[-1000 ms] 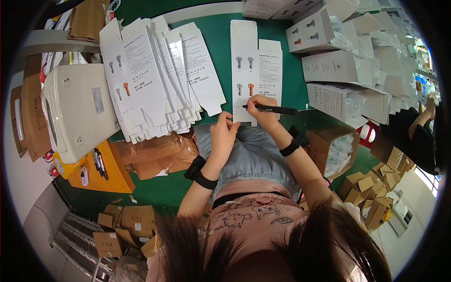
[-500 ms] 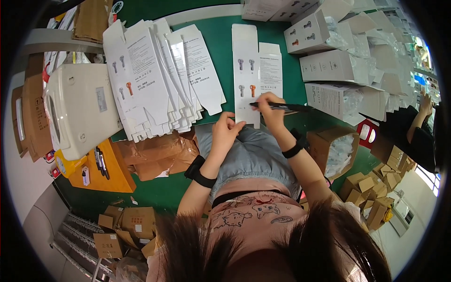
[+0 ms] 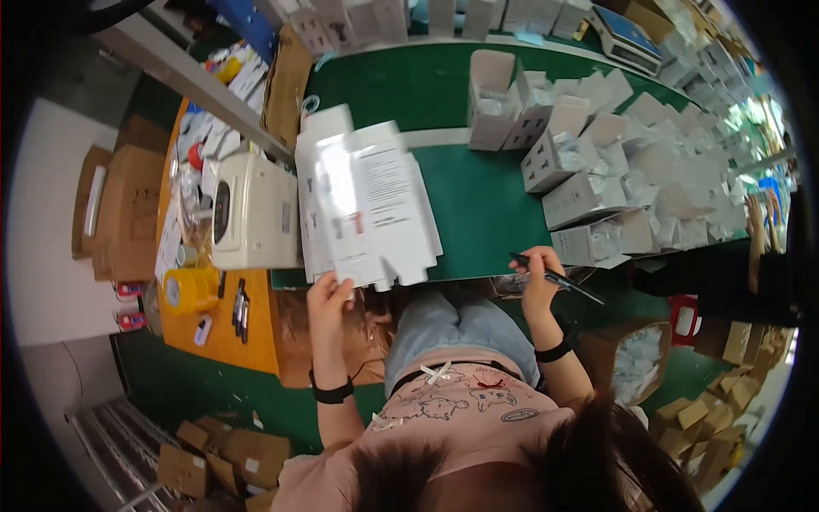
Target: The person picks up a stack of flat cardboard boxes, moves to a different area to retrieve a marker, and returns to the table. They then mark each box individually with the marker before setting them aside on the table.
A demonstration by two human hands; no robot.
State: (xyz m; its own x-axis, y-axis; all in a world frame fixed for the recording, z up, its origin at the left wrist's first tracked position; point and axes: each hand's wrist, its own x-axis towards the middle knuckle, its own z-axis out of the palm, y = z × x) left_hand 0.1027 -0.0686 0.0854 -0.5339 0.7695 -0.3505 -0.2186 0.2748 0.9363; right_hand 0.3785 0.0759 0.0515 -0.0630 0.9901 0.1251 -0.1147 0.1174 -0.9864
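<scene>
My left hand [image 3: 331, 292] pinches the near edge of a flat white printed carton [image 3: 380, 205], its fingers at the lower left corner. That carton lies over or just above a pile of similar flat cartons [image 3: 309, 224]; whether they touch I cannot tell. Light glares off its face, and the print is smeared. My right hand [image 3: 539, 271] grips a black marker pen [image 3: 577, 288] near the table's front edge, away from the cartons. The pen slants across the fingers, one end pointing up left and the other down right.
Rows of open white boxes with clear plastic bags [image 3: 597, 192] crowd the right of the green table [image 3: 478, 200]. A cream-coloured machine [image 3: 256, 213] stands left of the pile. Further left are tape rolls [image 3: 189, 290] and several pens [image 3: 241, 311]. A cardboard box [image 3: 631, 358] of plastic bags sits lower right.
My left hand has moved left with a carton, from the middle of the table to the pile. My right hand has moved right and off the carton, still holding the marker. The view has shifted.
</scene>
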